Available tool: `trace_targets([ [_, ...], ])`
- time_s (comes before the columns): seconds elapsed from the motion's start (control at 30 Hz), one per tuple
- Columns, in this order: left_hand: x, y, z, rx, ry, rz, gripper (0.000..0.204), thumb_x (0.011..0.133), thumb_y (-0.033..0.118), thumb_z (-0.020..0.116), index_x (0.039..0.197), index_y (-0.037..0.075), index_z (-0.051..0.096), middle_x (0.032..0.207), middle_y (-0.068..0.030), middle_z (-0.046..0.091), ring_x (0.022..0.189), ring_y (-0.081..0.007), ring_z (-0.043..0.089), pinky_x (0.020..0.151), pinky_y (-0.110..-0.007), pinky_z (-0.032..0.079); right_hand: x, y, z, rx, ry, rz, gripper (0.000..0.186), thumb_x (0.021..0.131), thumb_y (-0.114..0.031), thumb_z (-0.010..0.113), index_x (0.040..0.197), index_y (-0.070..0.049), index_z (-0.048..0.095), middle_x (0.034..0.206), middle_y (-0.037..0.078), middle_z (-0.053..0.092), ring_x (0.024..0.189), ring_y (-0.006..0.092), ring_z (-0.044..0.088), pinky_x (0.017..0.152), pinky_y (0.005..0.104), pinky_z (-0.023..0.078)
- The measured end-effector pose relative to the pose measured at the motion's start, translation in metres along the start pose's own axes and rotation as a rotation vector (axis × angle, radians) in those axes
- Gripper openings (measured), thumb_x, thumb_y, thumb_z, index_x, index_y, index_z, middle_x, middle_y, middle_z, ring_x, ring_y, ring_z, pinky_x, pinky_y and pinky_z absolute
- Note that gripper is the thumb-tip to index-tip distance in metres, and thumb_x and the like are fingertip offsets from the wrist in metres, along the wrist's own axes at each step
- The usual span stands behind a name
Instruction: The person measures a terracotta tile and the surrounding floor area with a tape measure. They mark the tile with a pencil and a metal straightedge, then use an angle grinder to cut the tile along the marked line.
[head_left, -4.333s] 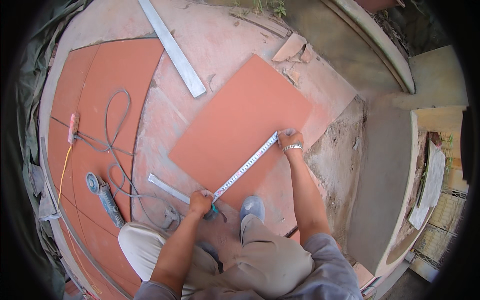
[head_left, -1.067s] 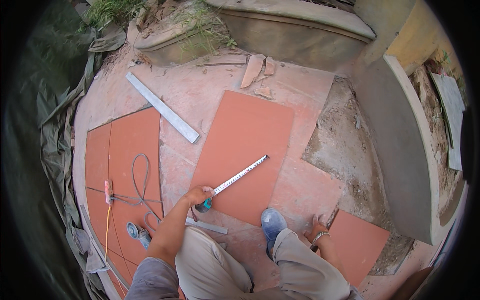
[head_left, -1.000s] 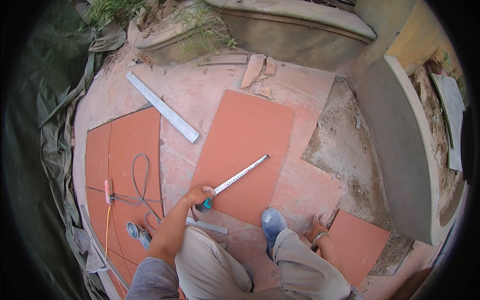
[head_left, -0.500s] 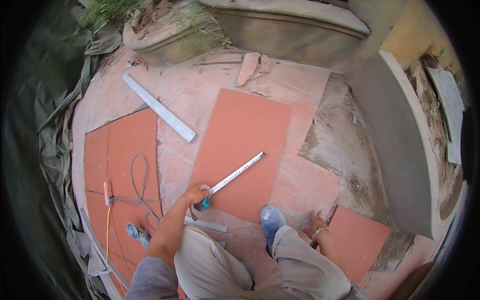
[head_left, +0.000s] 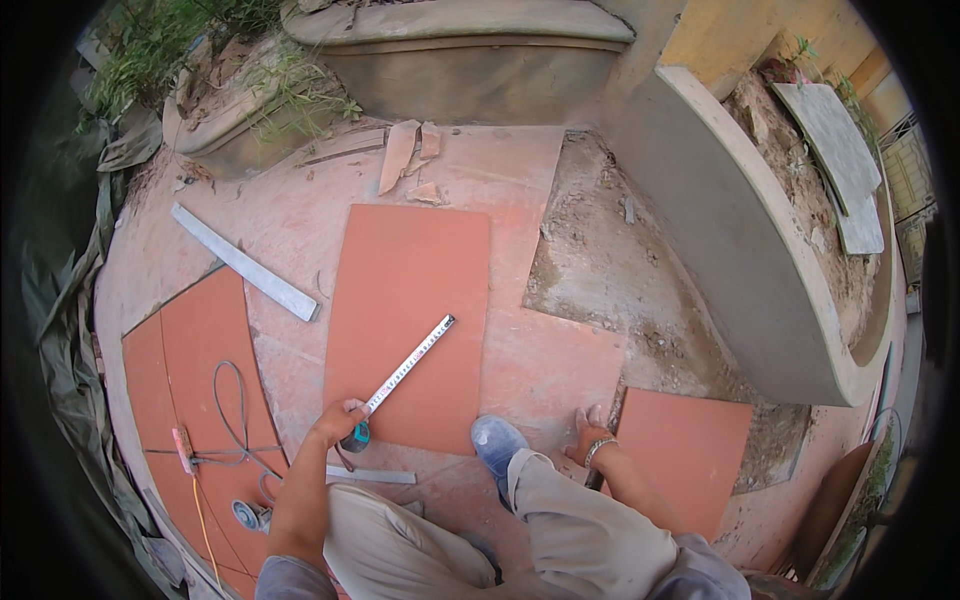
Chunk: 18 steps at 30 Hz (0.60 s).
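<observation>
My left hand [head_left: 343, 421] is closed around a tape measure [head_left: 355, 437] with a teal and black case. Its white blade [head_left: 408, 362] sticks out and slants up and to the right over a large terracotta-red tile [head_left: 415, 300]. My right hand [head_left: 588, 437], with a bracelet at the wrist, is low by the left edge of a smaller red tile [head_left: 685, 455]. Its fingers are spread, and I see nothing held in them. Something dark shows under that wrist, too hidden to name.
A grey straight bar [head_left: 245, 262] lies left of the large tile, a pale strip [head_left: 372, 475] near my knee. Farther left are an angle grinder [head_left: 250, 515], a grey cable [head_left: 240, 420] and a pink power connector [head_left: 183, 450]. Broken tile pieces [head_left: 398, 158] lie beyond; a curved wall [head_left: 740, 230] bounds the right.
My view has turned to the right, so everything sits farther left in the picture. The left hand still grips the tape measure with its blade out. The right hand's fingers look more spread.
</observation>
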<state>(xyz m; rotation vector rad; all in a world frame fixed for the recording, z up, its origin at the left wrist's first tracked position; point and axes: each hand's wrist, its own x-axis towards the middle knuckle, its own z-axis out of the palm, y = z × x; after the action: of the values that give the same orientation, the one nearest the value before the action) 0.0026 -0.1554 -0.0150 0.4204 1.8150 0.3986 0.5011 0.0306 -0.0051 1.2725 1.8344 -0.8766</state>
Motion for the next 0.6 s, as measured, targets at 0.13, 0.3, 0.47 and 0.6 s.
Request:
trace_targets([
  [0.13, -0.0019, 0.003, 0.0003, 0.005, -0.005, 0.007, 0.023, 0.099, 0.023, 0.064, 0.103, 0.002, 0.07, 0.086, -0.0017, 0.068, 0.077, -0.0113, 0.06, 0.073, -0.029, 0.05, -0.0012, 0.0005, 0.0014, 0.035, -0.018, 0.002, 0.107, 0.083, -0.044, 0.073, 0.158, 0.0, 0.013, 0.159, 0.039, 0.005, 0.146, 0.0474, 0.027, 0.119, 0.041, 0.031],
  [0.3, -0.0028, 0.0055, 0.0005, 0.002, -0.001, 0.003, 0.022, 0.099, 0.023, 0.064, 0.102, 0.003, 0.069, 0.086, -0.0013, 0.068, 0.077, -0.0106, 0.06, 0.072, -0.028, 0.05, -0.002, 0.0014, 0.0007, 0.09, -0.032, 0.001, 0.107, 0.083, -0.045, 0.073, 0.159, -0.001, 0.012, 0.16, 0.038, 0.004, 0.149, 0.0486, 0.021, 0.12, 0.0422, 0.029],
  [0.47, -0.0025, 0.0051, -0.0001, -0.008, -0.011, -0.008, 0.022, 0.1, 0.024, 0.063, 0.102, 0.003, 0.069, 0.087, -0.0012, 0.068, 0.077, -0.0104, 0.06, 0.072, -0.028, 0.05, -0.002, 0.0016, 0.0017, 0.098, -0.042, 0.007, 0.108, 0.083, -0.045, 0.074, 0.159, -0.001, 0.012, 0.16, 0.037, 0.004, 0.149, 0.0492, 0.019, 0.121, 0.0427, 0.028],
  [0.6, -0.003, 0.0055, -0.0009, 0.001, -0.015, -0.001, 0.021, 0.1, 0.023, 0.063, 0.102, 0.003, 0.069, 0.087, -0.0014, 0.068, 0.077, -0.0104, 0.06, 0.072, -0.027, 0.05, -0.0019, 0.0019, 0.0023, 0.098, -0.03, -0.008, 0.108, 0.083, -0.045, 0.074, 0.159, 0.0, 0.012, 0.16, 0.039, 0.003, 0.149, 0.0494, 0.018, 0.121, 0.043, 0.027],
])
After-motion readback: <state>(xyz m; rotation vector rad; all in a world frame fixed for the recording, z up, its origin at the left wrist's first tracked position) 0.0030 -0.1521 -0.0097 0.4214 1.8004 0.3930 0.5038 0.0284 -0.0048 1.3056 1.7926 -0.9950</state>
